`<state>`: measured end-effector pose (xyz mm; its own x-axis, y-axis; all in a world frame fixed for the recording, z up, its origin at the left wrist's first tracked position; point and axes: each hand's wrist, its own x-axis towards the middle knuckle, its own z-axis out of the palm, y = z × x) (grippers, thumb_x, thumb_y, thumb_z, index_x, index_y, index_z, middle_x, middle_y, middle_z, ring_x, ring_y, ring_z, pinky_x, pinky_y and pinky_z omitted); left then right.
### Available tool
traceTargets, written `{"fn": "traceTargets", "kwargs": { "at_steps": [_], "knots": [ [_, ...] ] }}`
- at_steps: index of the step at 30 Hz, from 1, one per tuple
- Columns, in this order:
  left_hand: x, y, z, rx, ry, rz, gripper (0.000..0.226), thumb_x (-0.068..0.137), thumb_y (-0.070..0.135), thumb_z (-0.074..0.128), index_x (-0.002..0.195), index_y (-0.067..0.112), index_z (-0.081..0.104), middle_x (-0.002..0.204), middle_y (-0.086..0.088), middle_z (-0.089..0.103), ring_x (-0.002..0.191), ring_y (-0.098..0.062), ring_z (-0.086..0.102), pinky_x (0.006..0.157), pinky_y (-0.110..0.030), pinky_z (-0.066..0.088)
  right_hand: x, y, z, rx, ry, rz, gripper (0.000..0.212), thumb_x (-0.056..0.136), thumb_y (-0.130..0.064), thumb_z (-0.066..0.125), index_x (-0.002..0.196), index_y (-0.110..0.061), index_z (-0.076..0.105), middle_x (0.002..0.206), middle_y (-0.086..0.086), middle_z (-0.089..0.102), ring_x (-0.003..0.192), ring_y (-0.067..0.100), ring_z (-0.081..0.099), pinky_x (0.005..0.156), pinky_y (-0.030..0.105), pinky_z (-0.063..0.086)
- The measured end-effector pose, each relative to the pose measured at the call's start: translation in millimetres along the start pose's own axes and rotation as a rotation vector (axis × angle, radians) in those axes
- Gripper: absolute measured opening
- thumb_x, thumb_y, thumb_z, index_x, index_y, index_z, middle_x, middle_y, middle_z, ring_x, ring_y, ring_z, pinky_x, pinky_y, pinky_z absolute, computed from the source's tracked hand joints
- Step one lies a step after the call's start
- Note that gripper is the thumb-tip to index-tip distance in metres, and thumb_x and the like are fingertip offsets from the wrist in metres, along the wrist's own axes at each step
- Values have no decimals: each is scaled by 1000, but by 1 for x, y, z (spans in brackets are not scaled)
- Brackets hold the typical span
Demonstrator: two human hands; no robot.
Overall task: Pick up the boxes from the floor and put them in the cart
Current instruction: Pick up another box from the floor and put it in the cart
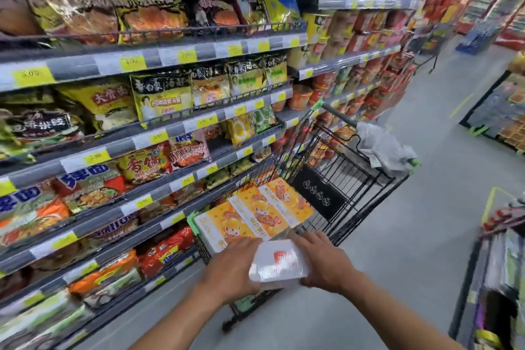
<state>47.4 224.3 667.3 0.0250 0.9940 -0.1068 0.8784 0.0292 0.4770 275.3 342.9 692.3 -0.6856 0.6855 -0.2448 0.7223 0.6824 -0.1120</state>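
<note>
A white box (279, 261) with a red mark on top is held between both of my hands, just in front of the cart's near end. My left hand (230, 267) grips its left side and my right hand (322, 260) grips its right side. The black wire cart (355, 187) stands beside the shelves. Three orange and white boxes (254, 213) lie side by side inside it, right beyond the box I hold.
Shelves of packaged noodles (142, 122) run along the left, close to the cart. A grey crumpled bag (386, 150) hangs at the cart's far handle. Another display cart (494, 278) is at the right edge. Grey floor (426, 236) lies open to the right.
</note>
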Motion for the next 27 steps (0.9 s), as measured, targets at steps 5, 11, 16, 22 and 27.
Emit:
{"fn": "traceTargets", "kwargs": {
  "at_steps": [5, 11, 16, 22, 27],
  "knots": [
    [16, -3, 20, -12, 80, -128, 97, 83, 64, 68, 158, 25, 19, 161, 7, 27, 146, -16, 25, 112, -38, 40, 50, 18, 9, -110, -45, -93, 100, 72, -63, 71, 153, -41, 18, 147, -9, 37, 136, 19, 31, 94, 43, 55],
    [34, -6, 52, -32, 10, -310, 100, 80, 70, 58, 158, 22, 17, 158, 3, 31, 140, -21, 35, 106, -39, 44, 98, 44, 23, -208, -214, -264, 98, 74, -63, 67, 153, -39, 15, 148, -9, 34, 138, 21, 32, 98, 44, 51],
    [52, -17, 65, -99, -16, -460, 106, 73, 79, 59, 157, 28, 19, 159, 8, 31, 143, -15, 32, 107, -37, 44, 137, 58, 15, -209, -260, -433, 107, 63, -86, 37, 155, -35, 19, 149, -11, 37, 138, 18, 33, 93, 42, 54],
    [76, 0, 80, -111, -13, -604, 101, 79, 68, 62, 159, 30, 14, 161, 7, 30, 144, -15, 31, 107, -38, 46, 179, 89, 24, -185, -247, -603, 99, 71, -90, 47, 151, -34, 30, 139, -10, 48, 128, 21, 48, 77, 43, 60],
    [95, 15, 112, -114, -54, -689, 93, 81, 59, 66, 155, 33, 15, 157, 8, 34, 140, -16, 37, 108, -39, 44, 192, 115, 54, -238, -370, -656, 94, 73, -76, 49, 154, -33, 25, 145, -8, 46, 131, 22, 44, 85, 47, 56]
  ]
}}
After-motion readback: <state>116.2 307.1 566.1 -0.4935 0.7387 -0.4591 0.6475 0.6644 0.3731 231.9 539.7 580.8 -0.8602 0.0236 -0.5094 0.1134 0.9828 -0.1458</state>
